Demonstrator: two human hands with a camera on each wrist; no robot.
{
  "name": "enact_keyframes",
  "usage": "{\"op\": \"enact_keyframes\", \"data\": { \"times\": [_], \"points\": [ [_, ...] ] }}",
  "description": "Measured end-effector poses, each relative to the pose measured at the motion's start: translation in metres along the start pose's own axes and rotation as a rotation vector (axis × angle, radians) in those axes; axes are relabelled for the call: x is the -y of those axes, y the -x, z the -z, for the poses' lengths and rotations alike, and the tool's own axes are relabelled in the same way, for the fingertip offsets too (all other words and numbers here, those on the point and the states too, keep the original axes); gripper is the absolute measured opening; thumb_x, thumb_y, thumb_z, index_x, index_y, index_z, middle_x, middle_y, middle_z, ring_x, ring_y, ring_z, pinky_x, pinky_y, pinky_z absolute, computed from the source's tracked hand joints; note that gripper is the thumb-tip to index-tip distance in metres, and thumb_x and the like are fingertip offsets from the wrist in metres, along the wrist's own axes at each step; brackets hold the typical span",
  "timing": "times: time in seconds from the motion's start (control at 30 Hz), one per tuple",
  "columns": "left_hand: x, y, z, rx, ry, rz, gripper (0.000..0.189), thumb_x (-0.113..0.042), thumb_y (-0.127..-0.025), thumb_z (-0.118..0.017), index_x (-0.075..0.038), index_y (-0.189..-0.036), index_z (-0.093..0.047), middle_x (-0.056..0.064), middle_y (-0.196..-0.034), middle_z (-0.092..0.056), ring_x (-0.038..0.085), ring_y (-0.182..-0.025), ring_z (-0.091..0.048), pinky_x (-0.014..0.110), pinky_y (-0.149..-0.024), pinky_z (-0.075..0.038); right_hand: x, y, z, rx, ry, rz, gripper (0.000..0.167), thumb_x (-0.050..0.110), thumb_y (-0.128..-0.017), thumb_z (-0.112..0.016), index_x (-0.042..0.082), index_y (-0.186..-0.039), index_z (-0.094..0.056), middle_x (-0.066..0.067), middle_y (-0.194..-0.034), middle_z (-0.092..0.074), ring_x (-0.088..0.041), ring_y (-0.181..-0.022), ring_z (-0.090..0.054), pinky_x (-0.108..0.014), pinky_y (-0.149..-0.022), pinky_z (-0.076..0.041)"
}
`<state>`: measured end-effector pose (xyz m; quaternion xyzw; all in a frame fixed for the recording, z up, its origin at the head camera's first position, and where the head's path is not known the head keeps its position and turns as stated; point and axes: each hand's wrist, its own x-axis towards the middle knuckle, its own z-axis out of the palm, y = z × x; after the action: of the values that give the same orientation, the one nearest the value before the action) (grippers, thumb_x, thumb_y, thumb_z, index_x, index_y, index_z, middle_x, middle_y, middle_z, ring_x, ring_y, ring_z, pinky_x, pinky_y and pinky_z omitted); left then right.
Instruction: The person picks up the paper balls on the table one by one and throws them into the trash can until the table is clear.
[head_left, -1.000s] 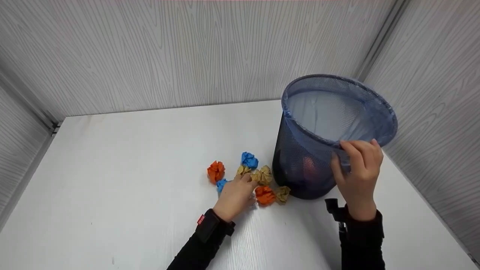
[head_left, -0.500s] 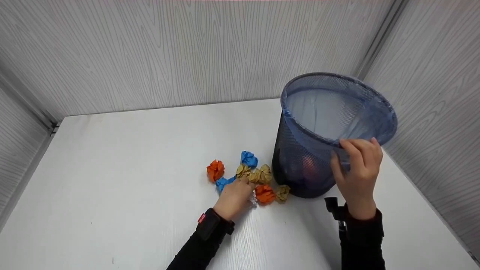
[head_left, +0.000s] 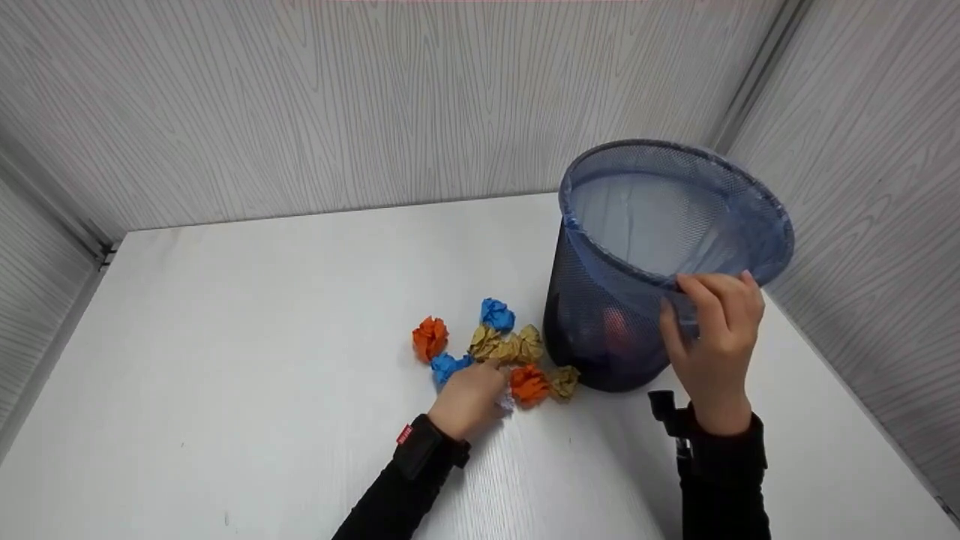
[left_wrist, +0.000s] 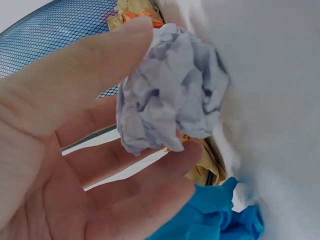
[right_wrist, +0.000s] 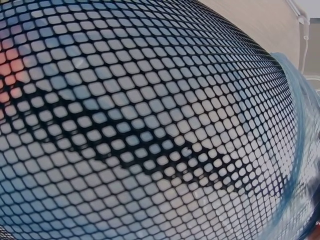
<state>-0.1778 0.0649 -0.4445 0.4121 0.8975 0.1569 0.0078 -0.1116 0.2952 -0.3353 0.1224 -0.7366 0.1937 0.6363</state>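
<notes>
In the head view my left hand (head_left: 469, 401) reaches down among several crumpled paper balls. The left wrist view shows its thumb and fingers pinching a white crumpled paper ball (left_wrist: 172, 90), mostly hidden from the head camera. My right hand (head_left: 718, 341) grips the near rim of a dark mesh wastebasket (head_left: 600, 300), lined with a translucent blue bag (head_left: 630, 217). Something reddish shows through the basket's lower wall. Mesh fills most of the right wrist view, and the right fingers are not plain there.
Around the left hand lie orange balls (head_left: 430, 339) (head_left: 529, 385), blue balls (head_left: 497, 314) (head_left: 448, 367) and several tan balls (head_left: 527, 343). One tan ball (head_left: 564, 382) lies close to the basket's base. Behind the white table (head_left: 262, 337) stands a grey wood-grain wall (head_left: 375, 105).
My left hand's fingers have drawn back from over the tan balls and curled down at the white ball. My right hand keeps its grip on the rim. The whole view has shifted slightly.
</notes>
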Motion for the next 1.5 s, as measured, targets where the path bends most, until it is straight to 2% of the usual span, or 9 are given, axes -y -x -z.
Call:
{"op": "enact_keyframes", "data": {
  "times": [0.13, 0.3, 0.4, 0.5, 0.7, 0.9, 1.0, 1.3, 1.5],
  "points": [
    [0.0, 0.0, 0.0, 0.003, 0.011, -0.005, 0.029, -0.012, -0.064, -0.077, -0.007, -0.089, -0.063, 0.005, -0.085, -0.061, 0.018, -0.073, -0.058, 0.026, -0.062, -0.047, -0.002, 0.001, -0.001, -0.006, 0.0, 0.001, 0.022, 0.018, -0.081, -0.059, -0.004, -0.086, -0.061, -0.015, -0.083, -0.056, -0.033, -0.08, -0.048, -0.05, -0.092, -0.027],
    [0.0, 0.001, 0.0, -0.044, -0.038, -0.056, 0.022, 0.002, -0.068, -0.067, -0.007, -0.087, -0.062, 0.006, -0.083, -0.062, 0.019, -0.07, -0.058, 0.026, -0.06, -0.047, 0.004, -0.002, -0.001, -0.018, -0.013, -0.014, 0.021, 0.015, -0.08, -0.059, -0.005, -0.085, -0.06, -0.016, -0.083, -0.055, -0.033, -0.08, -0.048, -0.05, -0.092, -0.026],
    [-0.001, 0.001, -0.001, -0.064, -0.062, -0.065, 0.022, 0.007, -0.07, -0.062, -0.007, -0.087, -0.062, 0.007, -0.083, -0.062, 0.02, -0.07, -0.058, 0.027, -0.06, -0.047, 0.008, -0.005, -0.001, -0.02, -0.013, -0.016, 0.02, 0.014, -0.079, -0.059, -0.006, -0.085, -0.059, -0.017, -0.083, -0.055, -0.033, -0.08, -0.048, -0.05, -0.092, -0.027],
    [-0.002, 0.002, -0.001, -0.082, -0.065, -0.07, 0.021, 0.007, -0.072, -0.06, -0.006, -0.089, -0.062, 0.008, -0.084, -0.062, 0.02, -0.07, -0.059, 0.027, -0.06, -0.047, 0.007, -0.004, -0.002, -0.022, -0.012, -0.013, 0.021, 0.014, -0.079, -0.059, -0.006, -0.085, -0.06, -0.016, -0.083, -0.055, -0.033, -0.08, -0.048, -0.05, -0.092, -0.027],
    [-0.001, 0.004, 0.001, -0.176, -0.077, -0.12, 0.014, 0.004, -0.076, -0.057, -0.006, -0.085, -0.061, 0.007, -0.078, -0.061, 0.02, -0.068, -0.058, 0.027, -0.058, -0.046, 0.005, -0.004, -0.002, -0.025, -0.008, -0.006, 0.022, 0.016, -0.08, -0.059, -0.005, -0.084, -0.06, -0.016, -0.082, -0.055, -0.033, -0.08, -0.048, -0.05, -0.092, -0.027],
    [-0.004, 0.003, 0.008, -0.115, -0.071, -0.064, 0.021, 0.004, -0.072, -0.063, -0.005, -0.091, -0.061, 0.008, -0.078, -0.057, 0.021, -0.065, -0.056, 0.028, -0.054, -0.045, 0.003, -0.003, -0.001, -0.012, -0.006, -0.005, 0.022, 0.017, -0.081, -0.059, -0.005, -0.086, -0.06, -0.016, -0.084, -0.055, -0.033, -0.081, -0.048, -0.051, -0.092, -0.027],
    [-0.007, 0.003, 0.013, -0.108, -0.055, -0.051, 0.026, 0.004, -0.069, -0.066, -0.005, -0.093, -0.06, 0.007, -0.078, -0.056, 0.02, -0.064, -0.055, 0.028, -0.053, -0.044, 0.001, -0.001, -0.001, -0.002, -0.003, -0.003, 0.023, 0.017, -0.082, -0.058, -0.005, -0.087, -0.06, -0.016, -0.085, -0.056, -0.033, -0.081, -0.048, -0.051, -0.092, -0.026],
    [-0.016, 0.002, 0.028, -0.246, -0.046, -0.049, 0.02, -0.01, -0.071, -0.069, -0.006, -0.087, -0.058, 0.005, -0.08, -0.053, 0.015, -0.059, -0.051, 0.025, -0.049, -0.042, -0.001, -0.001, -0.001, -0.005, -0.008, -0.003, 0.024, 0.018, -0.082, -0.058, -0.005, -0.087, -0.06, -0.016, -0.085, -0.056, -0.033, -0.081, -0.048, -0.051, -0.092, -0.026],
    [-0.023, 0.004, 0.039, -0.369, -0.053, -0.078, 0.028, -0.016, -0.073, -0.067, -0.003, -0.097, -0.058, 0.007, -0.083, -0.055, 0.014, -0.06, -0.053, 0.024, -0.048, -0.045, 0.0, -0.002, -0.001, -0.006, -0.009, -0.002, 0.024, 0.018, -0.082, -0.058, -0.005, -0.086, -0.06, -0.016, -0.084, -0.056, -0.034, -0.081, -0.048, -0.05, -0.092, -0.027]
  ]
}}
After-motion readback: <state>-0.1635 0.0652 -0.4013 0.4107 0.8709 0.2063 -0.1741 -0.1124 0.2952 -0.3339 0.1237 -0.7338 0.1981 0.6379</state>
